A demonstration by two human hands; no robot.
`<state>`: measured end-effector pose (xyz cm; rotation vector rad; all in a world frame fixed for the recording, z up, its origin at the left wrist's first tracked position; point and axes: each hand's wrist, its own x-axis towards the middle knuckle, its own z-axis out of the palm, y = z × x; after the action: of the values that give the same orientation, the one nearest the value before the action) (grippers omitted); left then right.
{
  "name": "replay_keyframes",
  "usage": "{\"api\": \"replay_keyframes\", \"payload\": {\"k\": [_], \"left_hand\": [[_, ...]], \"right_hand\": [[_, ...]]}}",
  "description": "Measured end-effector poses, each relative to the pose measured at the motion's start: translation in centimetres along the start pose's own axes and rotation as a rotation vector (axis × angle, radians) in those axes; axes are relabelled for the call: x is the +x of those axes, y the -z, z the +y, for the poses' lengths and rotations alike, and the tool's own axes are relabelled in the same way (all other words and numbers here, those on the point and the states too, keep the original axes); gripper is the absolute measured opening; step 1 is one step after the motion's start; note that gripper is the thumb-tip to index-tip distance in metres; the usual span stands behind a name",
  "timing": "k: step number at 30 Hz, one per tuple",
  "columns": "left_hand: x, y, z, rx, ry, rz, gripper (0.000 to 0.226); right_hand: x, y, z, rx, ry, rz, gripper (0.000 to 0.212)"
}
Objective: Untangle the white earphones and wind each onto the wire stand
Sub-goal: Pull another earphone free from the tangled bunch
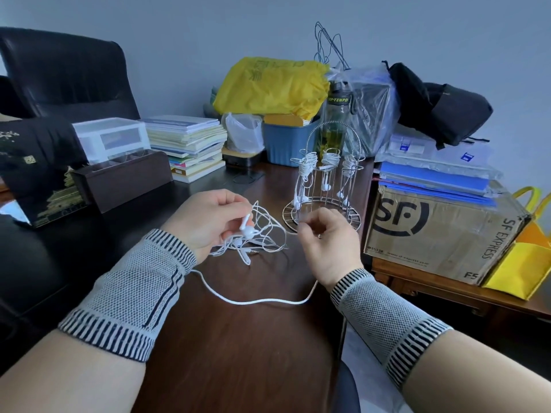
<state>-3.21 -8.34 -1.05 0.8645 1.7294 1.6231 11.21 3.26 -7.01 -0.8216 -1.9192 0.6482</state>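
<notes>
The person's left hand point(208, 222) is pinching a white earbud point(248, 231) above the tangled white earphone cables point(256, 234) lying on the dark wooden counter point(238, 353). The right hand point(328, 242) is curling its fingers point(310, 228) around a thin cable near the silver wire stand point(323, 186), where three wound earphones point(329, 159) are already hanging.

Tangled white earphones point(253, 236) lie near the wire stand point(323, 186), which carries three wound sets

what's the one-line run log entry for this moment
left hand: grips earbud | right hand: pinches cord | wire stand: three wound
</notes>
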Motion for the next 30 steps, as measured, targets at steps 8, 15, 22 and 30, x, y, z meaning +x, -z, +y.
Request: {"api": "replay_keyframes", "payload": {"k": [8,15,22,30], "left_hand": [[0.0,-2.4,-1.1,0.209,-0.143,0.083,0.01],[-0.2,-2.8,-1.1,0.118,-0.109,0.114,0.008],[-0.9,-2.9,-0.2,0.181,-0.172,0.084,0.01],[-0.2,-1.2,0.1,-0.077,-0.034,0.1,0.012]], "right_hand": [[-1.5,-0.4,-2.7,0.324,-0.006,-0.342,0.016],[-1.7,-0.1,-2.6,0.028,0.037,-0.355,0.018],[-1.7,-0.1,-2.2,-0.026,0.121,-0.264,0.012],[-2.2,-0.2,-1.7,-0.123,0.104,-0.38,0.004]]}}
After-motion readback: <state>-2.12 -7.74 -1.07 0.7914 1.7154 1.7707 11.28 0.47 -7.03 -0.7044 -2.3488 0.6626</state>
